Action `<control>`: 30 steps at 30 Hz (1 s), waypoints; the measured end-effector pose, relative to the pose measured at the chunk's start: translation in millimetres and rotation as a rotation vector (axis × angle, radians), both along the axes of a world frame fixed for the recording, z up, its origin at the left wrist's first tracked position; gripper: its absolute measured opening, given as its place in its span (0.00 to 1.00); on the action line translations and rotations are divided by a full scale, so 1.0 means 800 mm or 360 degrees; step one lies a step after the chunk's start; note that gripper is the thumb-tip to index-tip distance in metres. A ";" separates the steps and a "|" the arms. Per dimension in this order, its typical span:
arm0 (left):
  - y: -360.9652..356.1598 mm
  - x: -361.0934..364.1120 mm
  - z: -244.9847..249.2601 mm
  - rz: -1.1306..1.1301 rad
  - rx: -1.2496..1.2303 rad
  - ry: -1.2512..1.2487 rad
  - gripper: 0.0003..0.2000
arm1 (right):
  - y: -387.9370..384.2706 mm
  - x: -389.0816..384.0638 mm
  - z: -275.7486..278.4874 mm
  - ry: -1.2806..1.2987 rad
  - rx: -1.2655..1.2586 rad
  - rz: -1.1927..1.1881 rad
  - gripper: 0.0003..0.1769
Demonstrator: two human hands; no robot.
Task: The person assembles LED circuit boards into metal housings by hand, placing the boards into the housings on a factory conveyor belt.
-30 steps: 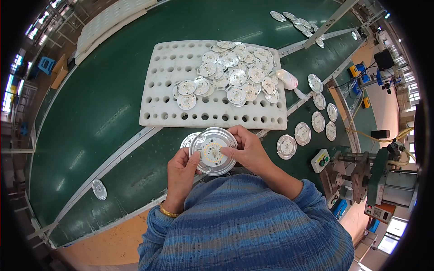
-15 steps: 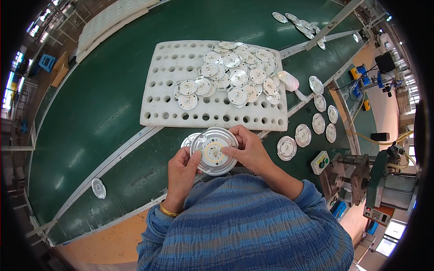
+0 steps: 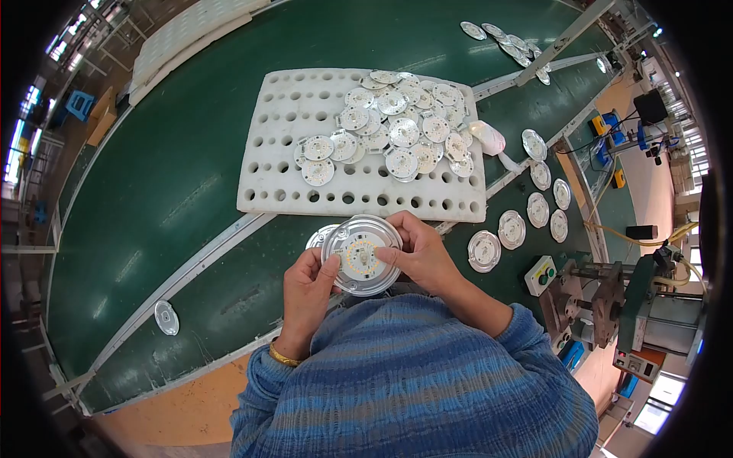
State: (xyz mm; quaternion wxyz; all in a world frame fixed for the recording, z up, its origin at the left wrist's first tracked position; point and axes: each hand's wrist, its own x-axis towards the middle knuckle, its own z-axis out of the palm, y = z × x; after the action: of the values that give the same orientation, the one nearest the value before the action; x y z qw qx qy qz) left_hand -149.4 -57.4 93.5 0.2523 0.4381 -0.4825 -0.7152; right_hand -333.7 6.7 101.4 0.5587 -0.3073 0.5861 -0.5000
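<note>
A round silvery lamp housing (image 3: 362, 287) is held upright in front of my chest, facing me. Inside it sits a round LED board (image 3: 361, 258) with a ring of yellow dots. My left hand (image 3: 309, 281) grips the lower left rim, its thumb on the front. From the right, my right hand (image 3: 418, 248) is closed on the housing, fingers behind the rim and thumb pressed on the board. Another silvery housing (image 3: 314, 237) shows partly behind the held one, at its upper left.
Beyond my hands lies a white foam tray (image 3: 298, 183) with holes, bearing a pile of LED boards (image 3: 403, 131). A white bottle (image 3: 487, 137) leans at its right edge. Several housings (image 3: 511, 228) lie right on the green table (image 3: 175, 221); one disc (image 3: 166, 317) lies left. A machine (image 3: 595, 305) stands right.
</note>
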 end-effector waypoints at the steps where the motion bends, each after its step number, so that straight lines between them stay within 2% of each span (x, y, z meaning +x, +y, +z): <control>1: 0.000 0.000 0.001 0.0001 -0.0001 -0.0010 0.08 | 0.000 0.000 0.000 0.0010 -0.0007 -0.0003 0.17; 15: 0.006 0.000 0.000 0.0013 0.0018 -0.0007 0.08 | 0.007 0.000 -0.007 0.0116 0.0005 -0.0006 0.17; 18: 0.005 0.001 0.002 0.0029 0.0039 -0.0035 0.08 | 0.008 0.002 -0.008 0.0023 -0.0063 -0.0020 0.17; 21: 0.007 -0.002 0.005 0.0040 0.0068 -0.0088 0.08 | 0.010 -0.001 -0.015 0.0140 -0.0055 0.0009 0.16; 25: 0.004 0.001 -0.004 -0.0063 0.0077 -0.0013 0.08 | 0.019 -0.015 0.011 0.0258 0.0040 0.0020 0.13; 28: 0.006 -0.006 -0.011 -0.0111 0.0177 0.0079 0.09 | 0.033 -0.024 -0.026 0.0097 -0.0110 -0.0083 0.09; 30: 0.007 -0.016 -0.001 -0.0177 0.0187 0.0098 0.10 | 0.051 -0.044 -0.019 0.0085 0.0030 -0.0240 0.09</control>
State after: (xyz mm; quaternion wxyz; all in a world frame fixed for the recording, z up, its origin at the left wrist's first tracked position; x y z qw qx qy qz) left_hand -162.3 -51.6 92.5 0.2008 0.4024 -0.4553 -0.7684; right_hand -369.3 47.8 86.2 0.5063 -0.2702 0.6270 -0.5267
